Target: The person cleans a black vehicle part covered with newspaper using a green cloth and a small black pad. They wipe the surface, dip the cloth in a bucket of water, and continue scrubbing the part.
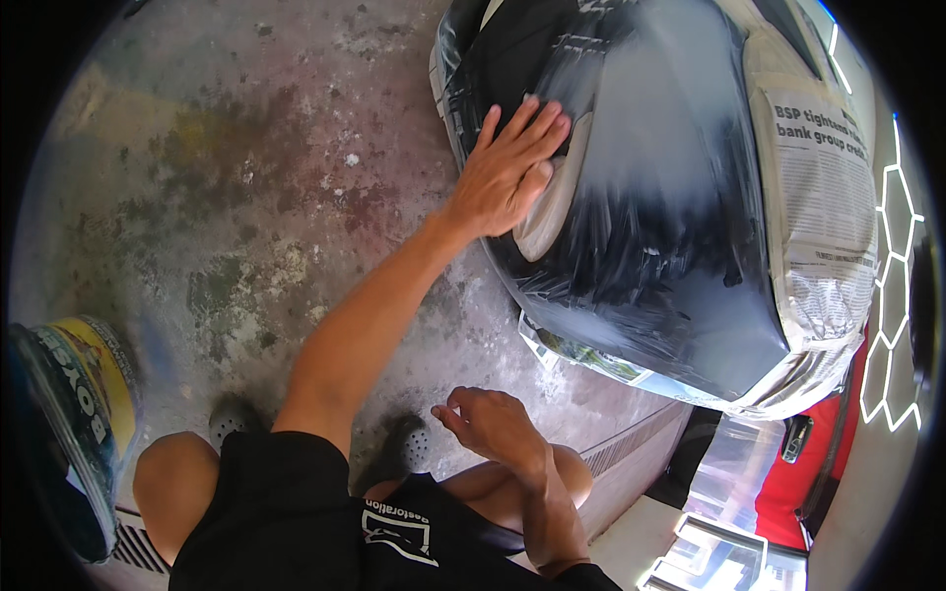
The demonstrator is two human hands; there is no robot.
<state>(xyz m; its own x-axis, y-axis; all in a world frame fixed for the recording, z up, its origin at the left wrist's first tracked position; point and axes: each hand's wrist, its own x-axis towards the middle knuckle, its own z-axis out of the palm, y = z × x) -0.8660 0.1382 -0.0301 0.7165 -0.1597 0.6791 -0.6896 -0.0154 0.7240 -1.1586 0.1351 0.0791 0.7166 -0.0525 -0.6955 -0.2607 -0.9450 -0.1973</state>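
Note:
My left hand (507,167) lies flat with its fingers stretched out, pressing a beige sanding pad (552,202) against a black vehicle panel (670,246). The panel is streaked with grey-white dust around the pad. My right hand (488,422) rests on my right knee (562,473) with its fingers loosely curled and nothing in it. I am crouching close to the panel's lower left edge.
Newspaper masking (823,197) covers the panel's right side and lower rim. A round tin with a yellow label (74,424) stands at the far left on the stained concrete floor (246,148). My black perforated shoes (414,443) are below. A red object (828,463) sits at lower right.

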